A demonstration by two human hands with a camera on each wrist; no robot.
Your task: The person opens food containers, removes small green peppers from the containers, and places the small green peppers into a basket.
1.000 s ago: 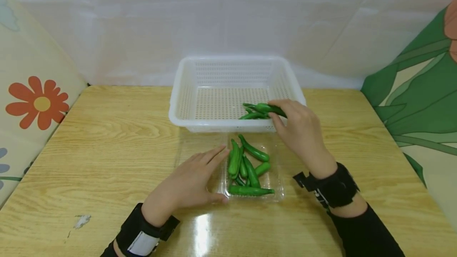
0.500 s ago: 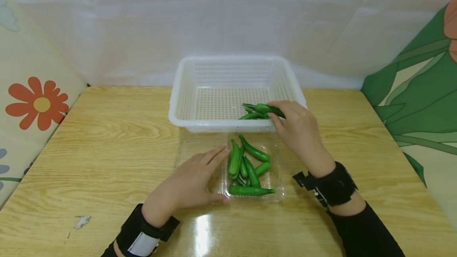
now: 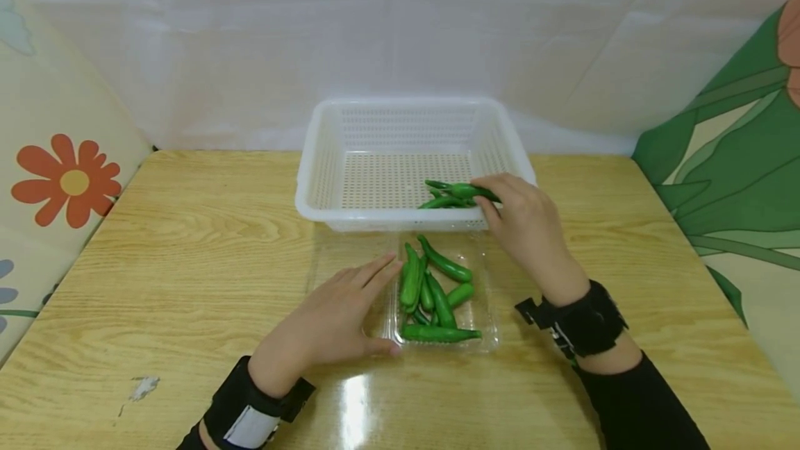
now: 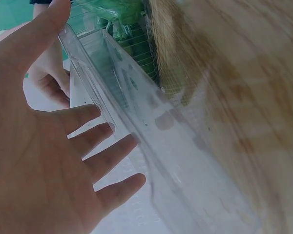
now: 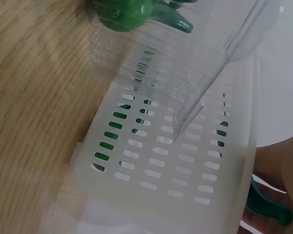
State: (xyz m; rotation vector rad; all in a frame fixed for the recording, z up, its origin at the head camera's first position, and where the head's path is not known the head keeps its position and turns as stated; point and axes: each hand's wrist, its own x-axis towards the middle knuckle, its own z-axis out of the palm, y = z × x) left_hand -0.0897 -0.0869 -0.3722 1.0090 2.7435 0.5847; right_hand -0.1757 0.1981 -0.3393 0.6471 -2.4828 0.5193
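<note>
My right hand (image 3: 528,224) reaches over the front right rim of a white perforated basket (image 3: 312,210) and pinches a green chili pepper (image 3: 464,190) between thumb and fingers. Several more peppers (image 3: 445,203) lie under it in the basket. In the right wrist view the held pepper's end (image 5: 268,204) shows between the fingers. My left hand (image 3: 334,318) has its fingers extended along the hinge side of a clear plastic clamshell box (image 3: 487,332), its thumb at the near corner. Several green peppers (image 3: 442,301) lie in that box. The left wrist view shows the fingertips at the box's clear wall (image 4: 151,146).
The clamshell's clear lid (image 3: 331,248) lies folded out to the left, partly under the left hand. A white cloth (image 3: 400,33) hangs behind the basket. Flower-patterned panels (image 3: 69,89) flank the wooden table (image 3: 187,242) on both sides.
My right hand has shifted slightly with the pepper, which now sits a touch lower over the others in the basket. The left hand has stayed in place.
</note>
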